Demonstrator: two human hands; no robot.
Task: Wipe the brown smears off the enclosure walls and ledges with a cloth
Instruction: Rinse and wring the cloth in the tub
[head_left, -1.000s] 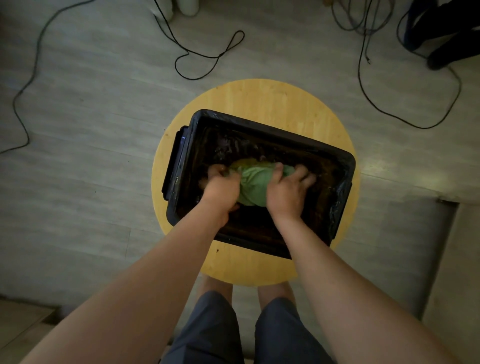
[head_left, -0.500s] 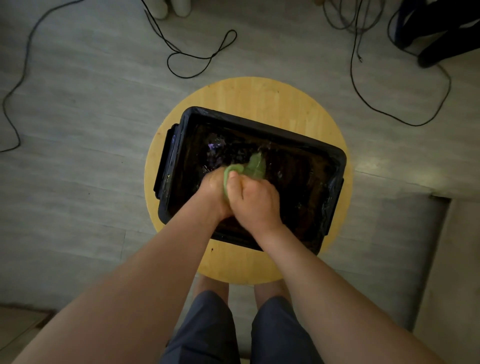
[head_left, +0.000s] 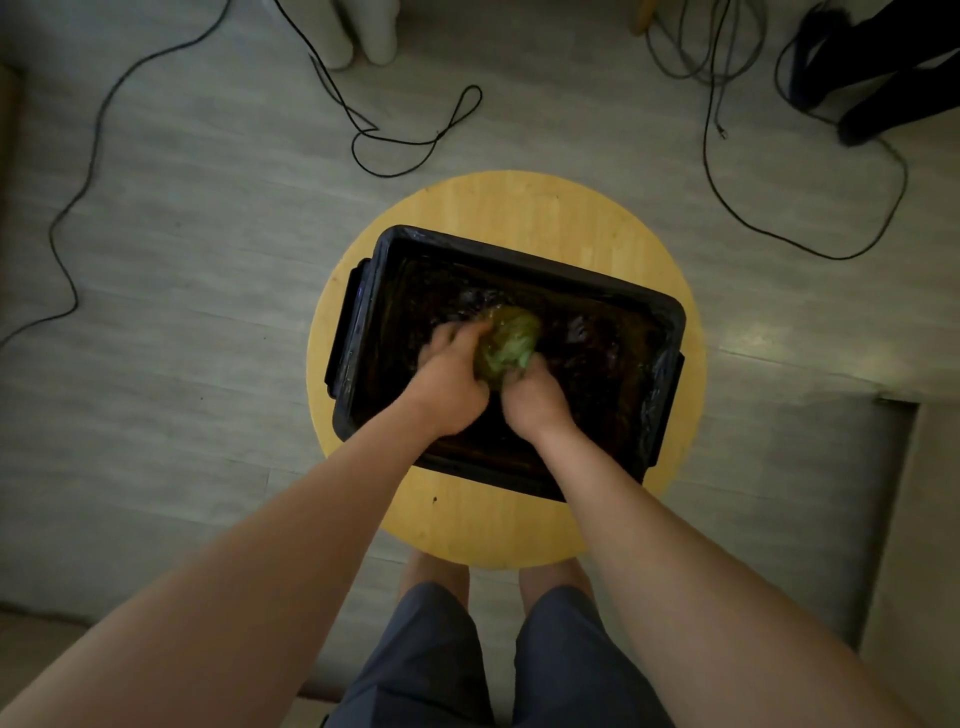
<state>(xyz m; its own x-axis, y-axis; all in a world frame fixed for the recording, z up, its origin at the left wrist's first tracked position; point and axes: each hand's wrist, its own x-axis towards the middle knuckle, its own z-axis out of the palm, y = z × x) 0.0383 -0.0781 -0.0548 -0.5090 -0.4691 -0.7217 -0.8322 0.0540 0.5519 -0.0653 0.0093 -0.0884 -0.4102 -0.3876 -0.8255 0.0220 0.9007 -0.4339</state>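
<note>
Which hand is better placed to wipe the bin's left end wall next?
Left, probably. The left hand grips the green cloth on the side nearer that wall of the black bin; the right hand would have to cross over.

Left hand (head_left: 449, 376) and right hand (head_left: 532, 400) close together, both curled.

arms (head_left: 322, 519) bare, no sleeves | shorts (head_left: 431, 660) dk blue-grey | legs bare
</note>
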